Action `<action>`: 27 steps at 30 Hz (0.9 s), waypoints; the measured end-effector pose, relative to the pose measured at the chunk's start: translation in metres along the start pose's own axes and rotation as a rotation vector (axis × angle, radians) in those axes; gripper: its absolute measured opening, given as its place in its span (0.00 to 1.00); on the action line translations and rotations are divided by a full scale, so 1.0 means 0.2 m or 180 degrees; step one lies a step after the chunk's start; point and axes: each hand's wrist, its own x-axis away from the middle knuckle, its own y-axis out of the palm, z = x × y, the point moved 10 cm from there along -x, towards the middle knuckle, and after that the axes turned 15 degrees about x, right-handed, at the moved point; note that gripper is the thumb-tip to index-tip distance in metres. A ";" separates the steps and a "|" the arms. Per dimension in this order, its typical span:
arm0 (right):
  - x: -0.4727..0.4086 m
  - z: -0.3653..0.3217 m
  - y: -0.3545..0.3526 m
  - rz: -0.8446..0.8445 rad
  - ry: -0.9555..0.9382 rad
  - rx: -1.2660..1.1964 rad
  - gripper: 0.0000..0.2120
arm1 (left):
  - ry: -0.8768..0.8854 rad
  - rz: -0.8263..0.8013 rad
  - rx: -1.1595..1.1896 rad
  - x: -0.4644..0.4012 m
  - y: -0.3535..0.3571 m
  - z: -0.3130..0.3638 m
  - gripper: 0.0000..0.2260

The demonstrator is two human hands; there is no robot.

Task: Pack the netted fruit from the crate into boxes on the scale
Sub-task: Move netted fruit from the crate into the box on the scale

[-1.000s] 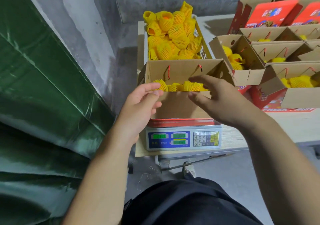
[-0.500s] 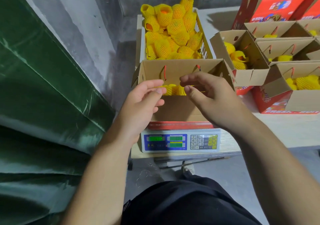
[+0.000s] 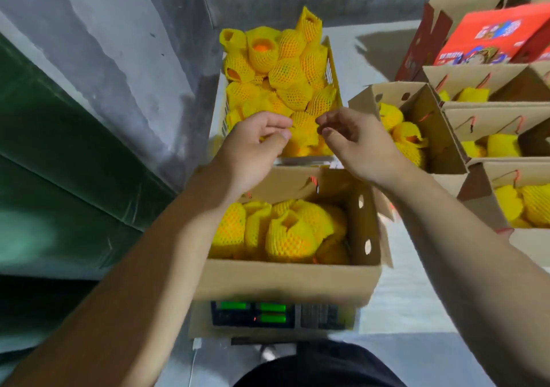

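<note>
one crate (image 3: pixel 332 68) of netted fruit (image 3: pixel 287 72) stands at the far end of the desk (image 3: pixel 410 306), heaped with yellow foam-netted pieces; about a dozen show on top, the ones beneath are hidden. nearer, one open cardboard box (image 3: pixel 285 279) sits on the scale (image 3: pixel 276 316), holding at least five netted pieces, with the left forearm covering its near-left corner. the scale's green displays glow but the digits are too blurred to read.

both hands hover over the near end of the crate. the left hand (image 3: pixel 253 148) has its fingers curled with the thumb close to the fingertips, and the right hand (image 3: pixel 354 142) is curled the same way; whether either pinches a net or is simply curled above the pile cannot be told, since the fingertips overlap the yellow mesh.

to the right stand four more open brown boxes (image 3: pixel 428 136) with yellow netted fruit inside, cut off by the frame edge. behind them is a red printed box (image 3: pixel 488 38), partly out of view. a green sheet (image 3: pixel 59 160) hangs at the left.
</note>
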 end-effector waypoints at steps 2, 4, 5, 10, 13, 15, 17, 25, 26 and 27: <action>-0.17 0.22 0.06 -0.0189 0.0161 0.0476 0.13 | -0.0125 -0.0074 -0.0342 -0.21 0.04 -0.09 0.08; -0.32 0.37 0.17 -0.0489 0.0038 0.1198 0.18 | -0.0302 -0.0142 -0.0714 -0.40 0.05 -0.21 0.09; -0.39 0.43 0.23 -0.0659 -0.0084 0.1583 0.21 | -0.0392 -0.0148 -0.0916 -0.50 0.04 -0.27 0.10; -0.70 0.55 0.45 -0.1021 -0.0640 0.2728 0.44 | -0.0719 0.0333 -0.2054 -0.89 -0.06 -0.50 0.19; -0.82 0.61 0.51 -0.1024 -0.0447 0.3264 0.44 | -0.0614 0.0348 -0.2572 -1.07 -0.06 -0.53 0.29; -0.82 0.61 0.52 -0.1068 -0.0452 0.3619 0.40 | -0.0632 -0.0066 -0.2816 -1.13 -0.03 -0.57 0.35; -0.80 0.58 0.51 -0.0942 -0.0480 0.3803 0.37 | -0.0651 -0.0278 -0.3339 -1.13 -0.03 -0.61 0.37; -0.79 0.54 0.45 -0.0622 -0.0507 0.3369 0.25 | -0.0645 0.0014 -0.4410 -1.08 -0.09 -0.60 0.39; -0.79 0.53 0.45 -0.0554 -0.0528 0.3358 0.26 | -0.0645 0.0104 -0.4391 -1.06 -0.09 -0.59 0.38; -0.79 0.53 0.45 -0.0502 -0.0540 0.3370 0.28 | -0.0658 0.0175 -0.4349 -1.05 -0.10 -0.59 0.39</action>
